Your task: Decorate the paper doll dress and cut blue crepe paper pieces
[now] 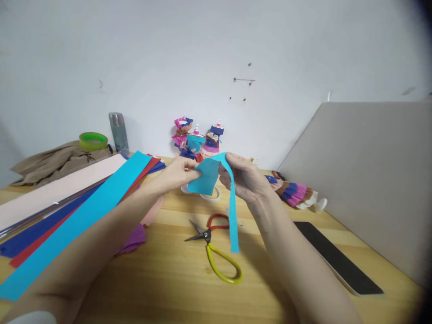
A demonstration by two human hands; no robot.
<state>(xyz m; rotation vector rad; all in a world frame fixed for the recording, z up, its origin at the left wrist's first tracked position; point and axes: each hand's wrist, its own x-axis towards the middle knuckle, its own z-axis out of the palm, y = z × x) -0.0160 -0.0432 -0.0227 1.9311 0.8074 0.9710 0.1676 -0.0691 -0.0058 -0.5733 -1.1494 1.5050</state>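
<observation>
A turquoise crepe paper piece is stretched between my two hands above the table. My left hand pinches its left edge between thumb and fingers. Closed on the other end is my right hand, and a narrow turquoise strip drapes over its fingers and hangs down. Whether strip and wider piece are joined is hidden by the fingers. Below, scissors with one red and one yellow handle lie on the wooden table, blades spread. Behind the paper, a white tape roll partly shows.
Long paper strips in several colours lie under my left forearm. Ruffled paper decorations stand at the back, and another lies right. A black flat object, a flask, green tape and a grey panel surround the table.
</observation>
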